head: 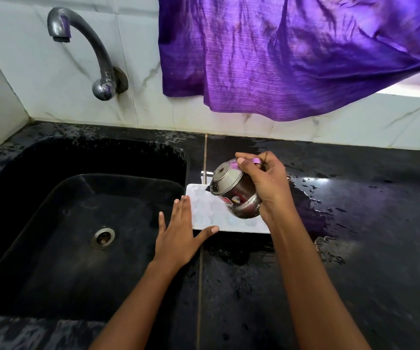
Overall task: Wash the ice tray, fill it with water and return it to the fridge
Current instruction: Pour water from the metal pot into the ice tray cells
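Observation:
A white ice tray (211,215) lies flat on the wet black counter, just right of the sink. My left hand (178,233) rests against the tray's left edge with straight fingers, the thumb along its near edge. My right hand (267,183) grips a small steel pot (231,190) and holds it tipped on its side above the tray's right half, its base turned toward the sink. The pot and hand hide part of the tray.
A black sink (52,198) with a steel drain (102,237) fills the left. A grey tap (82,39) juts from the tiled wall above it. A purple cloth (292,54) hangs at the back right. Water pools on the counter (355,223).

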The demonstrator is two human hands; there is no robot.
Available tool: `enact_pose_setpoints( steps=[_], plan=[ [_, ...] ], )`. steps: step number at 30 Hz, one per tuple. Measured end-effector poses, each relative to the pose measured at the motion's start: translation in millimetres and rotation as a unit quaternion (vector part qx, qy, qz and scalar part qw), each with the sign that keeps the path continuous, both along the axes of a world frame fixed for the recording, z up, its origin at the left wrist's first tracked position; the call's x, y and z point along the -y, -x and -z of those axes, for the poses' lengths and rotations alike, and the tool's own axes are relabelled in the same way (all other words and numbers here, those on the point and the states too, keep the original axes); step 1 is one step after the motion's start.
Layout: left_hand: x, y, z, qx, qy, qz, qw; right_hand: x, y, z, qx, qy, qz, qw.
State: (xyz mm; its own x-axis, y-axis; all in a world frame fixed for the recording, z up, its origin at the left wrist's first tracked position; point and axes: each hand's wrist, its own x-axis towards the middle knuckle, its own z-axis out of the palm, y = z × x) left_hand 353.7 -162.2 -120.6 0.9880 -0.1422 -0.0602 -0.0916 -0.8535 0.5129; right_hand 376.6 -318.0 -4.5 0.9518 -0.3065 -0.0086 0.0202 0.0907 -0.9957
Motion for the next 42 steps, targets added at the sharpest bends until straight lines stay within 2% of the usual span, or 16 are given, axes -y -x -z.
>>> enact_pose_setpoints(
  steps=[11,22,34,42],
  plan=[
    [1,0,-1,0.01,-0.013,0.0,1.0,1,0,-2,0.019,0.034,0.004,0.999],
    [0,-2,2,0.022,0.005,0.003,1.0,1,-1,0,0.023,0.025,0.004,0.999],
    [1,-1,0,0.017,0.003,0.004,1.0,17,9,-13,0.024,-0.138,0.025,0.99],
    [1,0,3,0.013,0.012,0.0,1.0,62,23,-19,0.013,-0.124,0.064,0.99]
  ],
)
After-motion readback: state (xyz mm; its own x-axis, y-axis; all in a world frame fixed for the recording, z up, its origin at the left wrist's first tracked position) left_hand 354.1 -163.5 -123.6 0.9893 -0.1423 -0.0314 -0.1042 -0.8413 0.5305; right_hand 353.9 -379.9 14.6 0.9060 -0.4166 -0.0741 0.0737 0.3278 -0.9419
